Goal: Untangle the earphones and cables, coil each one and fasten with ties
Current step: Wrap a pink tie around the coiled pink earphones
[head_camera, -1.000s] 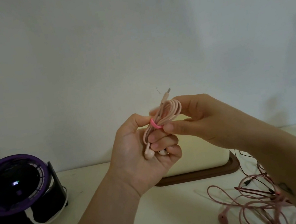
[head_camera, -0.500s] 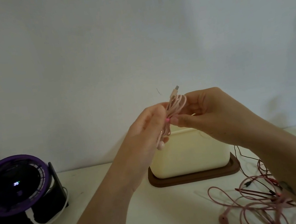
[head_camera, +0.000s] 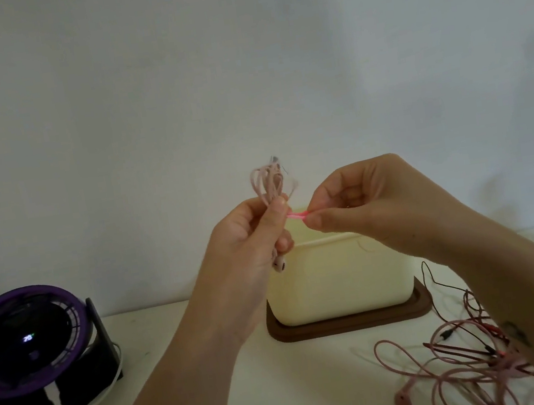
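Basically, a white wall (head_camera: pixel 238 67) fills the upper half and a white bench (head_camera: pixel 303 387) runs across below it. Far left on the bench is a black desk fan (head_camera: pixel 27 345) with a purple rim, tilted back, with a small lit readout on its dark face and a white cord (head_camera: pixel 90 400) looped at its stand. Centre back, a cream box (head_camera: pixel 339 278) sits on a dark brown base (head_camera: pixel 346 324), close to the wall. Lower right on the bench is a loose tangle (head_camera: pixel 457 375) of pink earphone wire and thin dark cables, with a loose earbud (head_camera: pixel 403 402) at its left edge. The person's right forearm crosses over part of it. Both hands are raised above the bench in front of the cream box. The left hand (head_camera: pixel 247 240) grips a coiled pink earphone bundle (head_camera: pixel 269 181) upright, fingers curled and clamped on its middle. Loops and a plug end stick up above the fist, and a hanging earbud (head_camera: pixel 280 264) shows below it. The right hand (head_camera: pixel 369 201) is just beside the left, thumb and forefinger pressed together on a bright pink tie (head_camera: pixel 297 215), other fingers loosely curled. The tie is stretched taut, roughly level, from the bundle at the left thumb to the right fingertips. Whether it wraps the bundle, can't tell; the left thumb hides that spot. The bundle is in the air, clear of the bench and apart from the tangle.
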Motion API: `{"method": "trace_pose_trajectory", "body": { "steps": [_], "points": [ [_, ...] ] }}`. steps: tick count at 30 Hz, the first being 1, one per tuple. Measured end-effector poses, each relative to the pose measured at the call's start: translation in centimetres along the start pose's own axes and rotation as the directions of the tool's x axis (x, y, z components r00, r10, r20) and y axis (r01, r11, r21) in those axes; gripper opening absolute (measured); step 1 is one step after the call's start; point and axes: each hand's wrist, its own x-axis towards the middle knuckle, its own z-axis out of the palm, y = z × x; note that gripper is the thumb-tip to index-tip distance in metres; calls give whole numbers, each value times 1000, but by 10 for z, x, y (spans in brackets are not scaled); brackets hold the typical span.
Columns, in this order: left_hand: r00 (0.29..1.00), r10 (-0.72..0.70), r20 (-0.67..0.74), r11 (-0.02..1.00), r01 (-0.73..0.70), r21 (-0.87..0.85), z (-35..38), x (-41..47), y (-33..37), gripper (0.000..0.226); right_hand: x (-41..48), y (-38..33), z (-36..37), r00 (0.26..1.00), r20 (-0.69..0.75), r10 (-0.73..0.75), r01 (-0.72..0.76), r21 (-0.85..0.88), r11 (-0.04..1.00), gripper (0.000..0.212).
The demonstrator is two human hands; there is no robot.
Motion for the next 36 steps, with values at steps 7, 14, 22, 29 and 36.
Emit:
{"method": "trace_pose_trajectory", "body": {
  "steps": [7,14,22,29,36],
  "points": [
    [998,-27,53,999,29,-42,2,-2,-2,23,-1,-1,1,999,36,15,-16,33,999,21],
    [997,4,79,1000,-4,-3,3,-3,-4,37,0,4,5,999,-29,14,-11,76,997,23],
    [984,-123,126,982,140,-130,-4,0,-6,35,4,14,4,996,63,65,-75,185,980,35],
    [977,-191,98,945,210,-252,-4,2,-7,34,2,10,7,999,23,-33,33,-8,999,21],
    [972,-232,39,935,234,-265,4,-1,-9,18,1,14,8,995,51,-81,85,-97,992,12]
  ]
}}
